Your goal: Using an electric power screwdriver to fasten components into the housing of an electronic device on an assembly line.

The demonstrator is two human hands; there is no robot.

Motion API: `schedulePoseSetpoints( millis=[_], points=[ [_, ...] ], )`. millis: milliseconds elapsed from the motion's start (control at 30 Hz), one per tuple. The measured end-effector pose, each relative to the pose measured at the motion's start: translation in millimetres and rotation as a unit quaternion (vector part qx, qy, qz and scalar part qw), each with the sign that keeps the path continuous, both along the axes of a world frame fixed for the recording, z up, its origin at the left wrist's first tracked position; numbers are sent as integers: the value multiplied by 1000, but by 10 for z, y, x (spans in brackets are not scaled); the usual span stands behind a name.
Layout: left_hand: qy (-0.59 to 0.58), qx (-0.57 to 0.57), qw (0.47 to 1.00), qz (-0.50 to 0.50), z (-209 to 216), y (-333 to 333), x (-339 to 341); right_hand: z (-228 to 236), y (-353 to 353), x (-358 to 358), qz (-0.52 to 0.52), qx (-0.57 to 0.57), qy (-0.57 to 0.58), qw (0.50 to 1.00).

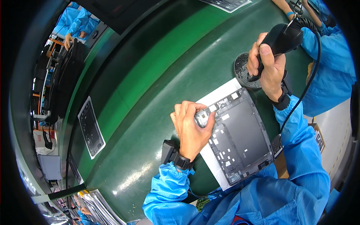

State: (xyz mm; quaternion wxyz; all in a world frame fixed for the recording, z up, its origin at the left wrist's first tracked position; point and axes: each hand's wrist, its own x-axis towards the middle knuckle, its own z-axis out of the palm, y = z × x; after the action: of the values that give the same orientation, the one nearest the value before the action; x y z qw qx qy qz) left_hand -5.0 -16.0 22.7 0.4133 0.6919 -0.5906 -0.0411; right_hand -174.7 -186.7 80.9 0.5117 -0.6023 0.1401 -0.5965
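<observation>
A dark grey tablet housing (243, 127) lies tilted on a white sheet (214, 165) in front of me, its inner side up with small white pads and parts. My left hand (193, 129) grips its upper left corner, thumb and forefinger closed around a small camera part (203, 117). My right hand (268, 69) is wrapped around a black electric screwdriver (285, 39), which hangs from a metal hook. Its narrow end points down over a round dish (240, 63) holding many small dark pieces, beyond the housing's upper right. Whether the tip touches them, I cannot tell.
A black cable (317, 63) loops past my right forearm. Another dark panel (91, 127) lies on the green bench (150, 116) at left; a similar one (227, 3) is at the top. A person in blue sleeves (330, 71) is close on the right. A cardboard box (317, 131) stands below.
</observation>
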Motion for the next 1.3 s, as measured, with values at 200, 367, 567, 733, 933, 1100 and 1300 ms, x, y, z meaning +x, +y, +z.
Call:
schedulePoseSetpoints(
  millis=[200, 367, 567, 733, 933, 1100, 1300],
  points=[
    [-1, -12, 1000, 3, 6, 21, 18, 378, 362, 201, 23, -18, -39, 999],
    [9, -29, 1000, -8, -28, -4, -4, 170, 643, 587, 125, -8, -5, 992],
    [4, -39, 999, 2, -31, 21, 23, 83, 695, 641, 114, -18, 24, 993],
    [10, -38, 999, -6, -53, 12, 25, 65, 707, 651, 113, 15, -2, 993],
    [14, -37, 999, -7, -46, 14, 10, 54, 699, 636, 111, 13, 4, 994],
    [13, -38, 999, -6, -41, 13, 15, 2, 646, 620, 108, -26, 39, 993],
    [12, -30, 999, -3, -43, 11, 22, 1, 649, 628, 106, -19, 44, 993]
  ],
)
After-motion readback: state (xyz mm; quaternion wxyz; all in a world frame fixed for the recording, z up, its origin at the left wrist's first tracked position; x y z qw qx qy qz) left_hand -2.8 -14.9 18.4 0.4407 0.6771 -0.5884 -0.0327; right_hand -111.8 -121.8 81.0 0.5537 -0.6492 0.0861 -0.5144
